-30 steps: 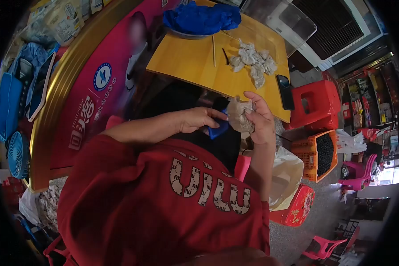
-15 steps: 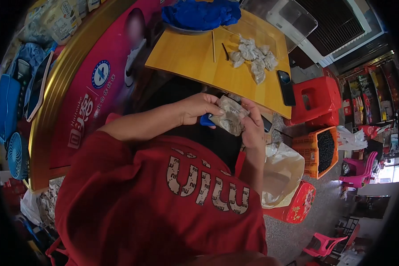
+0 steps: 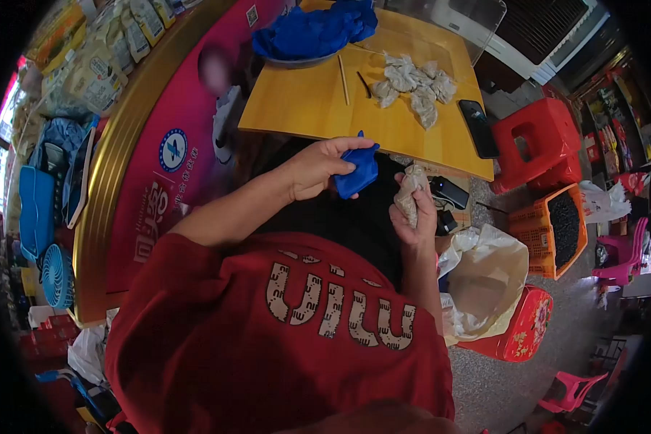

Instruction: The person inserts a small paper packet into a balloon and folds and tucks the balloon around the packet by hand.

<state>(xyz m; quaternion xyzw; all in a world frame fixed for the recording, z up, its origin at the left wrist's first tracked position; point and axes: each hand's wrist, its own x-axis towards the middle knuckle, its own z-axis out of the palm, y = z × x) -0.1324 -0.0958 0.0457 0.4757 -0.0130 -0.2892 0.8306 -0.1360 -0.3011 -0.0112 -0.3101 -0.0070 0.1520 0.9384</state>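
My left hand pinches a piece of blue plastic or cloth between thumb and fingers, above my lap. Held in my right hand is a small translucent plastic bag with a greyish-brown look; what it contains I cannot make out. The two hands are apart, just short of the table's near edge. On the wooden table lies a pile of similar small knotted bags. A heap of blue material fills a basin at the table's far left.
A stick, a short dark strip and a phone lie on the table. To the right stand red stools, an orange crate of dark pieces and a large open plastic bag. A gold-edged pink counter is at left.
My hands have separated. The small plastic bag, earlier between both hands, is now in my right hand alone, while the blue piece shows fully in my left. The view has shifted slightly.
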